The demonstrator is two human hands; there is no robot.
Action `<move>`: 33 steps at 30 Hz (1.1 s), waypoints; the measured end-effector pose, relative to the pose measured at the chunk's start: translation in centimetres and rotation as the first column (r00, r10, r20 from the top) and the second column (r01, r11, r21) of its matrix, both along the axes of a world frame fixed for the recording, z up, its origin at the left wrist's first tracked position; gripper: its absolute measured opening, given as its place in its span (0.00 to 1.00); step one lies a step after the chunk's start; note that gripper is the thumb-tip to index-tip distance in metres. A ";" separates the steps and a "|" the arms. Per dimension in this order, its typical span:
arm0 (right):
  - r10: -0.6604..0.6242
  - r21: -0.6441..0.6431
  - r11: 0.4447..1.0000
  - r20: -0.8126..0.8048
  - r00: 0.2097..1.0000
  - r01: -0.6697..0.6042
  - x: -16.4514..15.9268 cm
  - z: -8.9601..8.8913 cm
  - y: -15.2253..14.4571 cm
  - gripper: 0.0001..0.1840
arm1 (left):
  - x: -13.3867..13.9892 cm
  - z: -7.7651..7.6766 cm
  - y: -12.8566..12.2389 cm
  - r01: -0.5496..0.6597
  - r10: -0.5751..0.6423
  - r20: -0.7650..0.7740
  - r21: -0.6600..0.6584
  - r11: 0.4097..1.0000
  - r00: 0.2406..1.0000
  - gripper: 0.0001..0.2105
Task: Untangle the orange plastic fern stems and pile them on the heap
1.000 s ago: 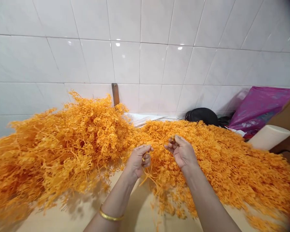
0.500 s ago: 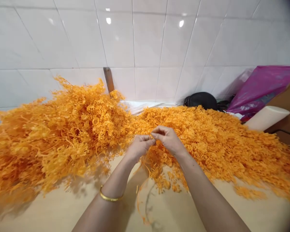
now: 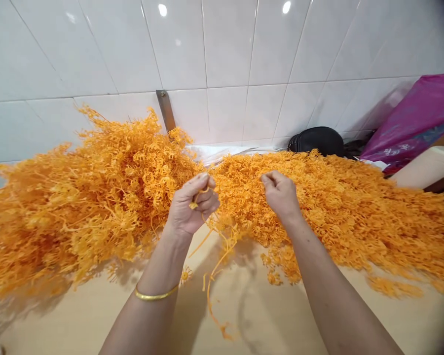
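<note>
My left hand (image 3: 194, 202) is closed around an orange plastic flower sprig (image 3: 227, 245), whose thin stems hang below the fingers over the table. A small knob of the sprig shows against the palm. A gold bangle circles the left wrist. To the right, my right hand (image 3: 282, 195) is in a pinch, thumb against forefinger, before the right heap of small orange plastic flowers (image 3: 348, 207). Whatever lies between its fingertips is too small to see. Left of my left hand rises a taller heap of branching orange flower sprigs (image 3: 107, 197).
A tiled wall (image 3: 225, 44) stands behind the heaps, with a metal bracket (image 3: 166, 111) against it. At the right are a black case (image 3: 318, 139), a purple bag (image 3: 410, 121) and a pale roll (image 3: 431, 167). One loose flower (image 3: 186, 274) lies on the wooden table (image 3: 274, 315).
My hands were together at the middle and have drawn apart, the left one turning palm up with the sprig, the right one going right. The view has shifted slightly.
</note>
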State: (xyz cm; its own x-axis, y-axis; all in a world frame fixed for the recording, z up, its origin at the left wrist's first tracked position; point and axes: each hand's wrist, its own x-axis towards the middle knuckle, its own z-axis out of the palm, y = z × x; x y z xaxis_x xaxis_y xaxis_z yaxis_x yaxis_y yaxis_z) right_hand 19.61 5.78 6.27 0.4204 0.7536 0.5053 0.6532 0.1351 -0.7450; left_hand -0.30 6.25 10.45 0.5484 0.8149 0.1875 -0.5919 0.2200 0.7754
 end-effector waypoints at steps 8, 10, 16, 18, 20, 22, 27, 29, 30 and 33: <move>0.542 -0.050 0.832 -0.141 0.829 -0.553 -3.8 3.0 -3.2 0.23 | -1.3 0.9 0.1 -0.059 0.063 0.159 -0.035 0.998 0.985 0.15; 0.670 -0.084 0.719 -0.183 0.720 -0.690 -5.0 3.0 -4.4 0.39 | -1.0 0.7 0.0 -0.033 0.041 0.180 -0.049 0.998 0.983 0.15; 0.702 -0.186 0.679 -0.118 0.702 -0.710 -6.7 -0.9 -5.6 0.40 | -0.3 0.8 -0.3 -0.001 0.020 0.198 -0.095 0.995 0.980 0.12; 0.622 -0.191 0.757 -0.078 0.779 -0.625 -5.7 -2.2 -6.0 0.31 | -0.3 0.8 -0.3 -0.011 0.034 0.198 -0.118 0.993 0.980 0.12; 0.501 -0.248 0.844 0.043 0.864 -0.476 -4.2 -3.2 -6.8 0.26 | -0.5 0.9 -0.1 -0.036 0.066 0.216 -0.141 0.989 0.974 0.12; 0.383 -0.334 0.895 0.236 0.893 -0.296 -2.8 -4.0 -7.9 0.27 | -0.9 1.0 0.2 -0.066 0.105 0.253 -0.157 0.985 0.962 0.12; 0.258 -0.378 0.926 0.639 0.725 0.003 -1.8 -5.4 -10.5 0.24 | -1.7 1.1 0.6 -0.074 0.129 0.326 -0.176 0.982 0.937 0.15; 0.213 -0.314 0.949 0.704 0.677 0.029 -2.4 -5.4 -11.4 0.22 | -1.8 0.8 0.4 -0.070 0.125 0.326 -0.176 0.982 0.937 0.15; 0.199 -0.280 0.960 0.720 0.665 0.017 -2.8 -5.2 -11.9 0.22 | -1.9 0.6 0.2 -0.064 0.119 0.325 -0.174 0.983 0.938 0.15; 0.232 -0.232 0.969 0.724 0.650 -0.088 -4.5 -4.5 -13.3 0.23 | -2.2 -0.3 -0.6 -0.043 0.100 0.327 -0.176 0.983 0.940 0.14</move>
